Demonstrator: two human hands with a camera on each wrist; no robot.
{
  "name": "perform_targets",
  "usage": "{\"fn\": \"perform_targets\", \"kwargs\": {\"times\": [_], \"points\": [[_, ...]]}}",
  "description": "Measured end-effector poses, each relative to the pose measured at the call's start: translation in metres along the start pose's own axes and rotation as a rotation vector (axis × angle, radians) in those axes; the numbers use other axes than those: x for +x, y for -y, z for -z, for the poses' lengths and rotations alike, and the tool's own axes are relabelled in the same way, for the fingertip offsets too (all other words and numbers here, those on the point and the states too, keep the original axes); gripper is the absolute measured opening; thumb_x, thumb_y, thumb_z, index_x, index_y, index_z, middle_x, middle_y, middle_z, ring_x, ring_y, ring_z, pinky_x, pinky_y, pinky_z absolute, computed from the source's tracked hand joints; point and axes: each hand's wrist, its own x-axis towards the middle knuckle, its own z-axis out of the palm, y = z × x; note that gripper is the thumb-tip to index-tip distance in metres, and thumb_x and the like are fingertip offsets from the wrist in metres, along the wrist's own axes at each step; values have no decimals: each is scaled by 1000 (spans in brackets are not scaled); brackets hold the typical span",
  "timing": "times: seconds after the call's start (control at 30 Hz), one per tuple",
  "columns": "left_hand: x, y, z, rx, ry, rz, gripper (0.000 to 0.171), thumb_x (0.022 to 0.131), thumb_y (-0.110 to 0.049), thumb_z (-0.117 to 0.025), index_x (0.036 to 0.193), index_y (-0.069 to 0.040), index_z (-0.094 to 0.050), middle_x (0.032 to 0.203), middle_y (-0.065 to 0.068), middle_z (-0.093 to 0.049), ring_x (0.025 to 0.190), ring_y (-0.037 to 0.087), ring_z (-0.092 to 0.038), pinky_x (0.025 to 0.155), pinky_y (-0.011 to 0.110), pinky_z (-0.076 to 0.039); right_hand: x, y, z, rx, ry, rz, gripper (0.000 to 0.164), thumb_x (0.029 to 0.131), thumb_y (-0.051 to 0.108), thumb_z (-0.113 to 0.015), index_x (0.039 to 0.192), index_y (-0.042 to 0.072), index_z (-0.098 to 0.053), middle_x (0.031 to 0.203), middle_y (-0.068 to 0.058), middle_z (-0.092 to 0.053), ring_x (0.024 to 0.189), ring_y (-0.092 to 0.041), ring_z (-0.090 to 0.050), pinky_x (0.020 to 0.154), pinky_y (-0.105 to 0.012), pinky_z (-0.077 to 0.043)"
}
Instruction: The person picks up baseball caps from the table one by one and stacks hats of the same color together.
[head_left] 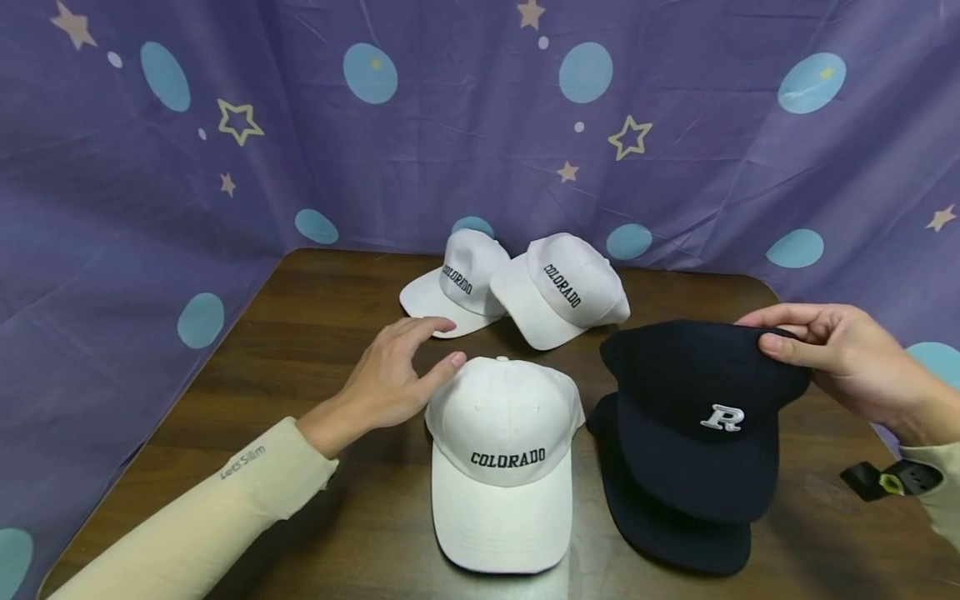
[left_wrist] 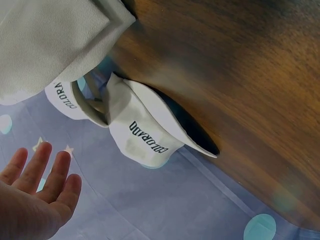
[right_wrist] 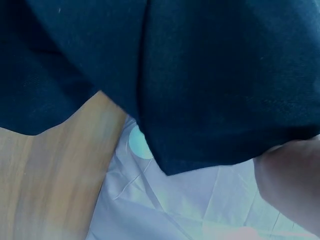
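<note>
A white baseball cap (head_left: pixel 506 521) lettered COLORADO lies at the front middle of the table, brim toward me. My left hand (head_left: pixel 393 379) is at its upper left with fingers spread and relaxed, holding nothing; whether the thumb touches the crown I cannot tell. On the right, my right hand (head_left: pixel 847 354) pinches the back edge of a dark navy cap (head_left: pixel 675 417) with a white R, thumb on the near side. That cap sits over a second dark cap (head_left: pixel 716 554), whose brim shows below. In the right wrist view, dark cap fabric (right_wrist: pixel 225 90) fills the upper part.
Two more white COLORADO caps, a left one (head_left: pixel 476 275) and a right one (head_left: pixel 581 283), stand at the back, touching or overlapping. The brown wooden table (head_left: pixel 270 375) meets a purple curtain (head_left: pixel 480 150) with stars and dots. A dark band (head_left: pixel 892 481) shows by the right wrist.
</note>
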Motion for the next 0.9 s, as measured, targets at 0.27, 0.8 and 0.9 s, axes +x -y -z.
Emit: {"fn": "perform_targets", "kwargs": {"times": [0.27, 0.8, 0.9], "points": [[0, 0, 0, 7, 1, 2, 49, 92, -54, -52, 125, -18, -57, 123, -3, -59, 116, 16, -48, 100, 43, -36, -5, -1, 2, 13, 73, 2, 35, 96, -14, -35, 127, -6, -48, 101, -21, -67, 89, -33, -65, 72, -35, -55], [2, -2, 1, 3, 2, -2, 48, 91, -53, -53, 124, -18, -57, 122, -2, -59, 117, 17, -48, 101, 43, -35, -12, -11, 4, -1, 244, -25, 35, 96, -16, -33, 127, -9, -47, 104, -25, -65, 95, -39, -61, 75, -42, -55], [3, -3, 0, 3, 4, -3, 48, 91, -53, -53, 124, -19, -57, 122, -2, -59, 118, 17, -47, 101, 43, -35, -12, -14, 4, -23, 236, -36, 35, 95, -16, -34, 127, -8, -48, 102, -26, -65, 93, -39, -62, 74, -43, -55]]}}
